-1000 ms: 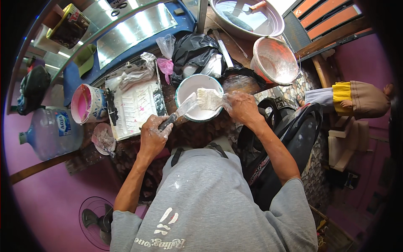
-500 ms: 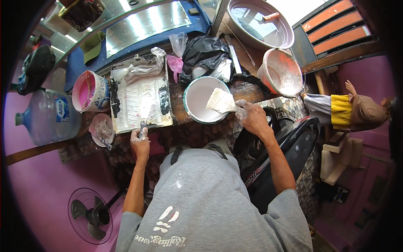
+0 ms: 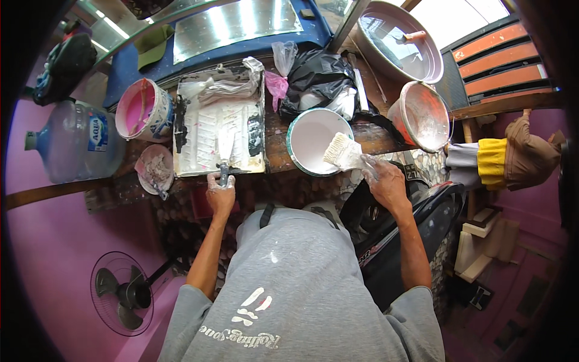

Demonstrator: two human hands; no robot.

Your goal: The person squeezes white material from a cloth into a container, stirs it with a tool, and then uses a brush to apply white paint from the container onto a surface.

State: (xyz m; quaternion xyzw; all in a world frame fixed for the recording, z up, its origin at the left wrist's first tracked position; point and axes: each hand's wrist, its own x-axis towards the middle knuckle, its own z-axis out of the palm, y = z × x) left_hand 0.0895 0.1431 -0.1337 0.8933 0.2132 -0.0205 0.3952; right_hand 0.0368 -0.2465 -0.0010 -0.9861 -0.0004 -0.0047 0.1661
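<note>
My left hand (image 3: 221, 194) is closed round the dark handle of a putty knife (image 3: 226, 145). The knife's pale, smeared blade lies over the ridged floor of a paint tray (image 3: 248, 160). My right hand (image 3: 387, 184) grips a wide paintbrush (image 3: 342, 153), its handle mostly hidden by my fingers. The brush's paint-caked bristles point left, over the near right part of a white bucket (image 3: 303, 136) with a green rim. Whitish paint coats both hands.
A pink-lined pail (image 3: 158, 127) and a small bowl of whitish clumps (image 3: 148, 163) stand left of the tray. Behind the bucket lies a black plastic bag (image 3: 322, 72). An orange-white pail (image 3: 422, 114), a large basin (image 3: 425, 66) and a motorbike (image 3: 416, 241) are on the right; a person (image 3: 522, 154) stands beyond.
The view has shifted, so the bench things sit further right. The brush has come slightly nearer me relative to the bucket. The person at the right has moved an arm.
</note>
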